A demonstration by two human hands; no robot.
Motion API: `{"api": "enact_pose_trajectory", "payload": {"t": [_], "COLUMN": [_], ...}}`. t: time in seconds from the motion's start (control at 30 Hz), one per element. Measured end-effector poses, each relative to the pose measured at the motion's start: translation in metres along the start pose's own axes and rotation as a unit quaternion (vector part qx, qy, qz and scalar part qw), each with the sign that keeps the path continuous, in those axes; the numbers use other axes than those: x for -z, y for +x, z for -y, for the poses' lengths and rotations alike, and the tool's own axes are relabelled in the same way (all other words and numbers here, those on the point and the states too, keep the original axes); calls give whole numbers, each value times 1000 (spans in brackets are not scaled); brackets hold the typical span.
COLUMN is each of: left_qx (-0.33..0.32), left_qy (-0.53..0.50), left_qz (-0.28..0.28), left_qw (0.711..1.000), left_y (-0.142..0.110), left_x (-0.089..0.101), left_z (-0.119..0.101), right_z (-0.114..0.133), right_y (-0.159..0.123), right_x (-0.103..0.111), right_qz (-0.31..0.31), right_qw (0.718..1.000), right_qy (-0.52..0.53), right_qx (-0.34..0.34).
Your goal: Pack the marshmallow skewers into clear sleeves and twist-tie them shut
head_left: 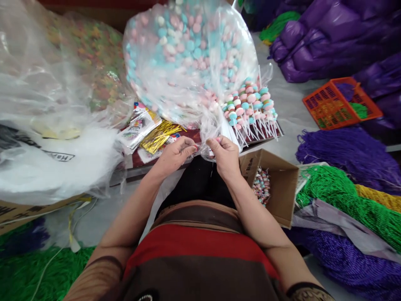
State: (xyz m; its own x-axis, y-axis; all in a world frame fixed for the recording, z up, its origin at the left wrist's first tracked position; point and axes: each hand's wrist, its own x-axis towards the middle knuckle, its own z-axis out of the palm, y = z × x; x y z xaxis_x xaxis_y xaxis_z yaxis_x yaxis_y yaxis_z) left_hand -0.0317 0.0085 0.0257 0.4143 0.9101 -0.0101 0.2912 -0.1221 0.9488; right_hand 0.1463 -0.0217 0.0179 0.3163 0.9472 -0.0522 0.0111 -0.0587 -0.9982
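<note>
My left hand (176,154) is closed in a pinch on thin clear plastic at the table's front edge. Close beside it, my right hand (224,154) also pinches clear plastic (205,154), thumb on top. Whether this is a small bag or part of the large one cannot be made out. Just beyond the hands, the large clear bag of pink, blue and white candies (188,50) bunches down toward them. Gold twist ties (161,137) and printed clear packets (139,130) lie past my left hand. Candy skewers on white sticks (250,102) are piled beyond my right hand.
An open cardboard box (282,188) with small wrapped candies stands right of my lap. Bags of gummy-like pieces (103,67) and white plastic (56,159) fill the left. Green strands (335,186), purple strands (347,154) and an orange basket (328,104) are at right.
</note>
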Motion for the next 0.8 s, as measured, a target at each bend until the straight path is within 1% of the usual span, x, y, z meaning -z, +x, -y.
{"api": "enact_pose_trajectory", "payload": {"t": [0.1, 0.17, 0.27, 0.33, 0.37, 0.4, 0.43, 0.47, 0.53, 0.57, 0.6, 0.63, 0.7, 0.8], "left_qx": [-7, -7, 6, 14, 17, 18, 19, 18, 15, 14, 14, 15, 17, 14], "left_qy": [2, 5, -20, -38, -48, -61, -76, -92, -116, -122, -128, -136, -162, -213], "left_qz": [-23, -53, -85, -96, -102, -110, -121, -132, -155, -165, -173, -178, -189, -207], "left_qw": [1000, 999, 996, 995, 993, 992, 990, 987, 981, 979, 976, 974, 968, 955], "left_y": [0, 0, 1, 3, 4, 5, 6, 7, 9, 9, 9, 10, 11, 13], "left_x": [-4, -5, -3, -1, -1, -1, -1, -1, -3, -4, -5, -5, -5, -4], "left_z": [1, 2, 9, 16, 20, 24, 27, 29, 33, 33, 34, 34, 32, 27], "right_z": [4, 9, 18, 25, 28, 31, 34, 35, 35, 33, 31, 28, 23, 17], "right_y": [-1, 1, 15, 31, 41, 51, 60, 68, 80, 84, 86, 88, 90, 91], "right_x": [-1, 2, 17, 33, 42, 50, 56, 61, 65, 65, 64, 62, 60, 61], "right_qz": [-12, 5, 31, 3, -22, -47, -62, -64, -39, -23, -10, -3, -6, -29], "right_qw": [998, 995, 989, 976, 961, 935, 901, 864, 797, 773, 757, 747, 745, 767], "right_qy": [-61, -92, -133, -201, -259, -335, -417, -492, -602, -633, -654, -665, -668, -641], "right_qx": [30, 42, 53, 82, 99, 109, 103, 85, 38, 19, 8, 2, -2, -15]}}
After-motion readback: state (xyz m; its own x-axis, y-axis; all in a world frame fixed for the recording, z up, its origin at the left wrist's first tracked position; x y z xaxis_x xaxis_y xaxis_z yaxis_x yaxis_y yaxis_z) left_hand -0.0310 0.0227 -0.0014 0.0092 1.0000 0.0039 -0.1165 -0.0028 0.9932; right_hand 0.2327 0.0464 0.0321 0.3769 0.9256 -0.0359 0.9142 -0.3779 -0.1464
